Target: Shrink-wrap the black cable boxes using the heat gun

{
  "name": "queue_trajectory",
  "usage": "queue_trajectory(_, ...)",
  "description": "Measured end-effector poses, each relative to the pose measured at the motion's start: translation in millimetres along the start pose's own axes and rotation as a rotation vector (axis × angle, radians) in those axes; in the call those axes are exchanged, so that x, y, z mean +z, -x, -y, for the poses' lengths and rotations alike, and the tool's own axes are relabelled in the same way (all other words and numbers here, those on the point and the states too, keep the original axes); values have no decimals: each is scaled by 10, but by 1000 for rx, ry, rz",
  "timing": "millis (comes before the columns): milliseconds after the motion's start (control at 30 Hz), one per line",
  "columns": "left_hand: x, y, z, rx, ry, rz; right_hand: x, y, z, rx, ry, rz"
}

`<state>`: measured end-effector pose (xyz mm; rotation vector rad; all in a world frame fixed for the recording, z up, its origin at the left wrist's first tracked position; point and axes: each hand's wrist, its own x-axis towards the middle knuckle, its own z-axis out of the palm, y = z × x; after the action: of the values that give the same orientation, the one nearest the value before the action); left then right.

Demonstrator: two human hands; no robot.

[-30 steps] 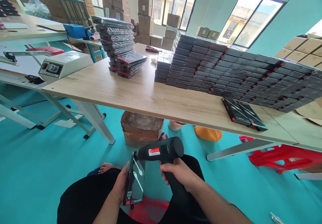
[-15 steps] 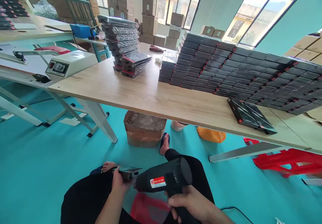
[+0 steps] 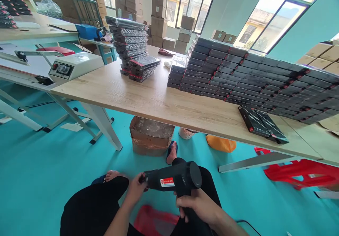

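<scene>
My right hand point(image 3: 194, 206) is wrapped round the handle of a black heat gun point(image 3: 172, 178) with a red and white label, held level above my lap. The gun's nozzle points left. Right at the nozzle is my left hand point(image 3: 136, 190), its fingers closed round something small and dark that is mostly hidden. On the wooden table point(image 3: 127, 94) in front stand a stack of film-wrapped black boxes point(image 3: 132, 45) and a long wall of black boxes point(image 3: 243, 77). Two black boxes point(image 3: 262, 124) lie near the table's front edge.
Under the table are an open carton point(image 3: 152, 137) with clear film, a white bucket point(image 3: 186, 133) and an orange bag point(image 3: 221, 143). A white machine point(image 3: 76, 66) stands at the left. Red plastic stools point(image 3: 299, 172) are at the right. A cable trails at lower right.
My left hand has moved up and right, nearer the nozzle, and the flat dark item that showed in it is now mostly hidden. The heat gun has shifted up slightly.
</scene>
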<state>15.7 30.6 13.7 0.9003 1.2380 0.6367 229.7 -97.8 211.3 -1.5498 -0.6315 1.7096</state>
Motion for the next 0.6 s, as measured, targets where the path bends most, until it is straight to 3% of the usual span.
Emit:
queue_trajectory(67,35,10,11,105,-144,62,58,-36,36,-38,-16,47)
queue_trajectory(200,-38,16,8,242,-316,14,32,-120,126,-114,13,-75)
queue_trajectory(267,-88,-2,15,247,-358,-33,5,-128,155,-83,34,-54)
queue_trajectory(367,-111,-52,45,274,-347,-57,5,-124,143,-41,38,81)
queue_trajectory(533,-106,-109,98,183,-209,8,-98,-131,97,-74,54,-110)
queue_trajectory(600,-117,-114,107,130,-145,27,-175,-109,110,-19,38,-94)
